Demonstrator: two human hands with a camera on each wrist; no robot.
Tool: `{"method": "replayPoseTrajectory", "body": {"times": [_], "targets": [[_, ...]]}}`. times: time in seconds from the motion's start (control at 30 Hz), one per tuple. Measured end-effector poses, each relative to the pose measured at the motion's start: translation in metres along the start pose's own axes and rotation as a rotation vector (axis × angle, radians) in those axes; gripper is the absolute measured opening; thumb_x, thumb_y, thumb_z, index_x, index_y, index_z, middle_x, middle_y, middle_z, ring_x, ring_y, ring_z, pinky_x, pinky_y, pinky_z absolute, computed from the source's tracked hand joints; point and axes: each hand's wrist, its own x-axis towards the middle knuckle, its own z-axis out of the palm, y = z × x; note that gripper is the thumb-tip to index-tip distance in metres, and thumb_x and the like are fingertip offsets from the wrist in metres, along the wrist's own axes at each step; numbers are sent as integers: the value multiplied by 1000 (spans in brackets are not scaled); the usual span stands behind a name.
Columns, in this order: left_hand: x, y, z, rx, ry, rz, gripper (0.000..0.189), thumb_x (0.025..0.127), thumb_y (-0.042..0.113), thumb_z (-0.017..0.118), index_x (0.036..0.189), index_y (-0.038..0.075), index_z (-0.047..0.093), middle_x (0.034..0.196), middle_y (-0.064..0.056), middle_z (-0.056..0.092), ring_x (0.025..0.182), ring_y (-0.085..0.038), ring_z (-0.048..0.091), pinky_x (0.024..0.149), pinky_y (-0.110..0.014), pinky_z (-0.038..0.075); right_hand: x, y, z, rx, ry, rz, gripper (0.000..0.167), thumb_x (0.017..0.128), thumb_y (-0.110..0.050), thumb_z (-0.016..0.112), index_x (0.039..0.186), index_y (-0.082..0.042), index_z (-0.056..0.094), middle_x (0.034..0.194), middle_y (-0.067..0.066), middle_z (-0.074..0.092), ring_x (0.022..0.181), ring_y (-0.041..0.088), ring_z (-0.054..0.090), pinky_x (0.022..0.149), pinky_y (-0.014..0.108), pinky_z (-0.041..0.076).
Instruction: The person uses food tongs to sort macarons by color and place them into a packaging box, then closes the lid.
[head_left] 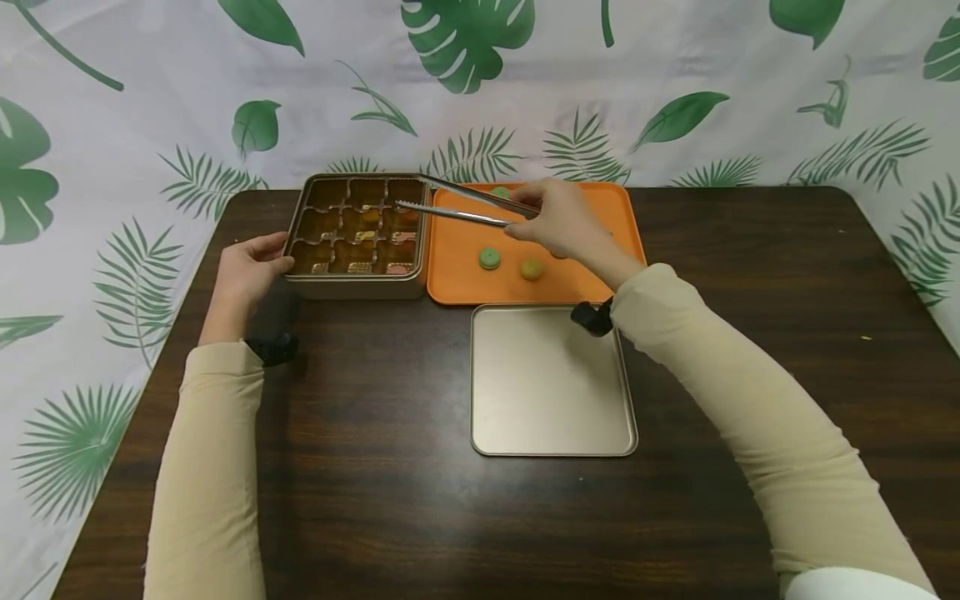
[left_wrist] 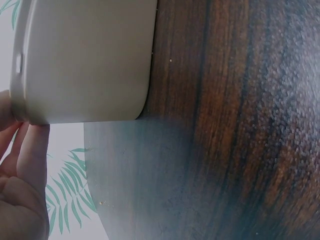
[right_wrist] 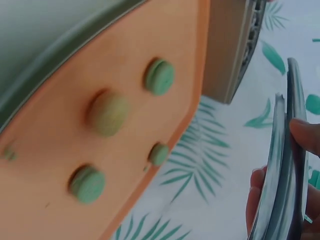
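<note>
While the left hand grips the left edge of the metal box between thumb and fingers, the right hand holds the metal tongs pinched, with their two tips apart over the right part of the box. Seated at the left rear of the dark wood table, the box contains a divided insert with coloured pieces in several compartments. To its right lies the orange tray, bearing a green macaron and a yellow macaron among others, with the flat metal lid positioned just in front.
</note>
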Motion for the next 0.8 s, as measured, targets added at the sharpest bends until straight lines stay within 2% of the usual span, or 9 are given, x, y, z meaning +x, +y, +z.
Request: {"method": "replayPoseTrajectory", "body": {"times": [0.13,0.23,0.37,0.63,0.8], "targets": [[-1,0,0,11,1,6,49,97,9,50,145,4,40,144,-22,45,131,-29,45,109,-41,40,-11,15,-5,-21,-17,26,51,89,-23,66,136,-8,53,138,13,55,102,30,62,76,38,53],[-1,1,0,15,0,9,49,97,9,50,145,4,40,144,-22,45,130,-29,45,108,-41,40,-19,28,-8,-33,-10,1,45,88,-19,68,129,-4,58,127,18,60,100,32,60,82,41,51],[-2,1,0,10,-2,5,49,97,9,50,145,4,40,145,-22,44,132,-30,44,109,-41,40,-30,45,-11,-61,-5,-22,40,87,-18,69,123,-2,62,122,21,62,107,33,56,91,48,47],[0,-1,0,8,-7,0,50,97,9,50,145,5,39,145,-22,44,132,-31,44,110,-42,39,-46,73,-15,-137,-1,8,39,85,-19,71,120,-3,64,116,22,63,102,34,57,86,50,47],[0,0,0,15,-9,9,49,97,9,50,145,5,40,145,-22,44,133,-31,43,110,-42,38,-55,88,-17,-132,-18,33,42,86,-20,70,123,-2,62,117,23,63,100,34,57,81,48,48]]}}
